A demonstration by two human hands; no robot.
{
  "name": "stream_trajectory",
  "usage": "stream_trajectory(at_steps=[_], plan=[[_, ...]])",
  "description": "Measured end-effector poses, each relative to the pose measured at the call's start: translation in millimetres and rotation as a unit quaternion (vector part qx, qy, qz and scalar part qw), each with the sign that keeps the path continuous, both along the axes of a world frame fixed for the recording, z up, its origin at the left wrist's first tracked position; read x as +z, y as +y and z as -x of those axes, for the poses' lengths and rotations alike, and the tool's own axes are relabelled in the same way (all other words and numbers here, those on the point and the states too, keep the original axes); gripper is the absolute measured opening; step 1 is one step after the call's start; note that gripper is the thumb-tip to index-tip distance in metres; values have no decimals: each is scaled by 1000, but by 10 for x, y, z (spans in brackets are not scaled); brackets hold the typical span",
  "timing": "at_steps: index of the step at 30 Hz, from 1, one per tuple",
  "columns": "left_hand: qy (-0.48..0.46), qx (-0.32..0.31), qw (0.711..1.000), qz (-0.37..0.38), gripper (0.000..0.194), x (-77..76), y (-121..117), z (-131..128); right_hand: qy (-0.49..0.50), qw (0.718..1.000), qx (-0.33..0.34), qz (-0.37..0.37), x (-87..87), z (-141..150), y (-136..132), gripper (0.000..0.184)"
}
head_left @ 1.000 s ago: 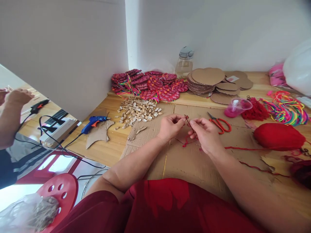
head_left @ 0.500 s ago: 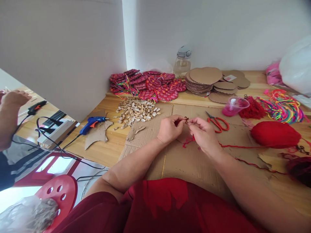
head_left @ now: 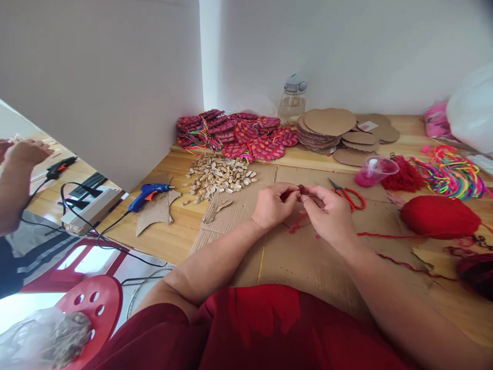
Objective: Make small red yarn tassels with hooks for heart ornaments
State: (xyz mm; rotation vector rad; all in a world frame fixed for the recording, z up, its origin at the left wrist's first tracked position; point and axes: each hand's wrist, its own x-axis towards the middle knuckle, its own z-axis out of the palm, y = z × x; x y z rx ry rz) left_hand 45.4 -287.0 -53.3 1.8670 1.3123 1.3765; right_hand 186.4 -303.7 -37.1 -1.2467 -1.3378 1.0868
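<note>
Head view: pinching a dark curl [head_left: 301, 187] between left hand [head_left: 274, 206] and right hand [head_left: 331, 218], probably for control, near scissors [head_left: 343, 190] just right, likely for reach.

A person's left hand [head_left: 275, 206] and right hand [head_left: 330, 215] pinch what may be a small dark curl [head_left: 301, 187] above cardboard [head_left: 292, 257] on a desk [head_left: 165, 172], between peanut shells [head_left: 221, 177] and red yarn [head_left: 439, 217].

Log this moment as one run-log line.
left hand: pinching small brown piece | right hand: pinching same piece | below hands: red yarn strand | right: scissors, red yarn ball | left: peanut shells, glue gun
</note>
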Motion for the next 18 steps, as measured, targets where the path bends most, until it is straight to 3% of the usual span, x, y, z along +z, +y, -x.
stream_trajectory(at_steps=[5, 18], plan=[[10, -6, 999, -30, 15, -8, -22, -13, 98, 994, -27, 37, -59, 11, 43, 27], [82, -4, 994, -68, 14, -67, -9, -22, 224, 968, -98, 53, -198, 52, 137, 27]])
